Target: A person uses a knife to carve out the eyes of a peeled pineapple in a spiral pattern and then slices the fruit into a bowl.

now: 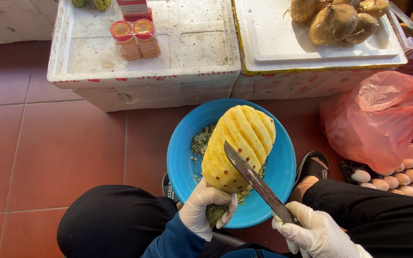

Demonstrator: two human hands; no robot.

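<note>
- A white foam box (144, 71) stands on the red tiled floor (48, 148), with two small orange-lidded jars (135, 38) on its lid.
- A second foam box (311, 62) just beside it carries brown coconuts (333, 21).
- A red plastic bag (383, 119) lies beside a tray of pale eggs (402, 177).

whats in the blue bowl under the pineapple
Greenish peel trimmings lie in the blue bowl, mostly left of and below the peeled pineapple. The pineapple, the knife and the left hand cover the bowl's middle, so what lies there is hidden.
</note>
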